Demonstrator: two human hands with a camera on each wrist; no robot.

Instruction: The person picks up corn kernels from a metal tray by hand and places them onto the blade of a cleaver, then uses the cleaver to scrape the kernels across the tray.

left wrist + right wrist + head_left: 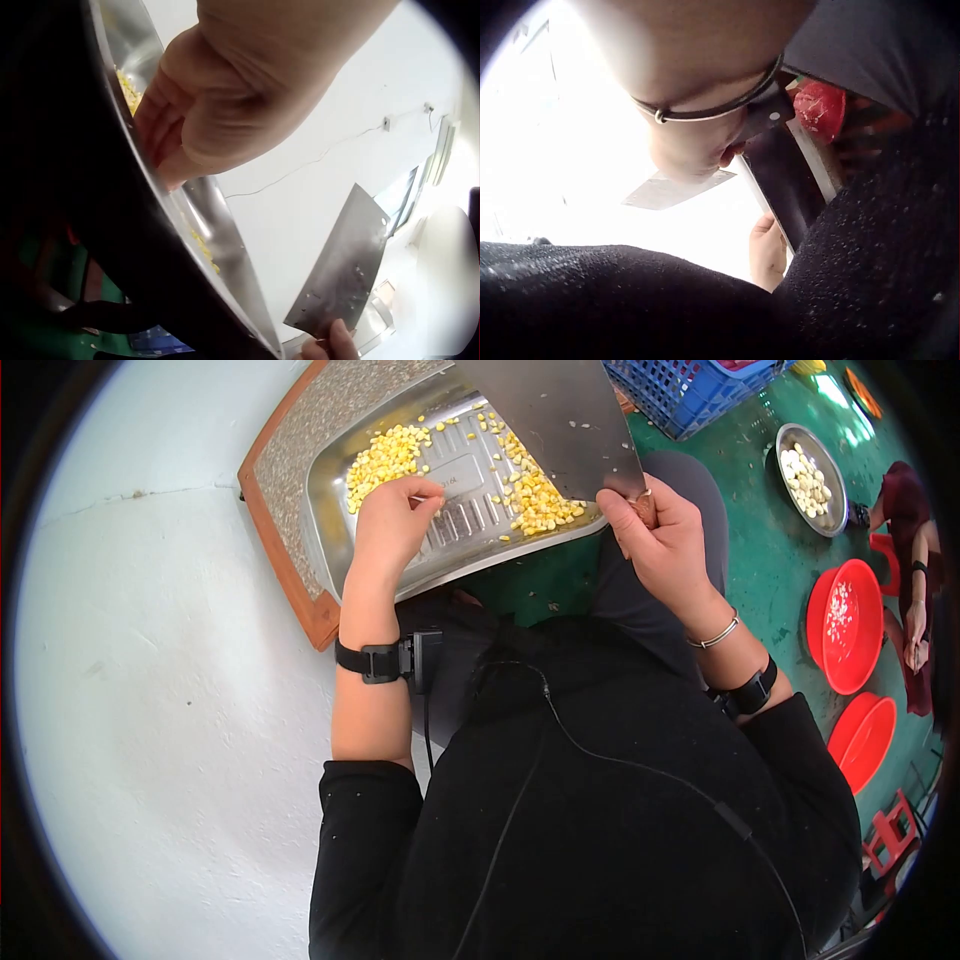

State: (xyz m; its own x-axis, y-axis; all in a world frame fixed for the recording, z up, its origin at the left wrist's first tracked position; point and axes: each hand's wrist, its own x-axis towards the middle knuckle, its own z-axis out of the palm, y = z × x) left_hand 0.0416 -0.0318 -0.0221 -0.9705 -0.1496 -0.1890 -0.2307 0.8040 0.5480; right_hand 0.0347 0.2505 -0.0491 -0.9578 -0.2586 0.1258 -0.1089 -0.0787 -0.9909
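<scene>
In the head view a steel tray (pixel 322 510) holds cut yellow corn kernels (pixel 388 452) in a pile at left and another at right. Over the tray's near left part is my left hand (pixel 392 525), thumb and forefinger tips close together; I cannot tell whether something small is between them. In the left wrist view, that hand (pixel 225 105) reaches past the tray rim. My right hand (pixel 665 545) grips a cleaver (pixel 570 420) by its brown wooden handle (pixel 647 510), the broad blade raised over the tray's right side. Small bits cling to the blade.
Under the tray is a wood-edged speckled board (pixel 277 470), beside a white wall (pixel 150 660). On the green floor stand a blue basket (pixel 690 400), a steel bowl (pixel 830 520) of pale pieces and red basins (pixel 858 660). Another person's arm (pixel 918 590) shows at far right.
</scene>
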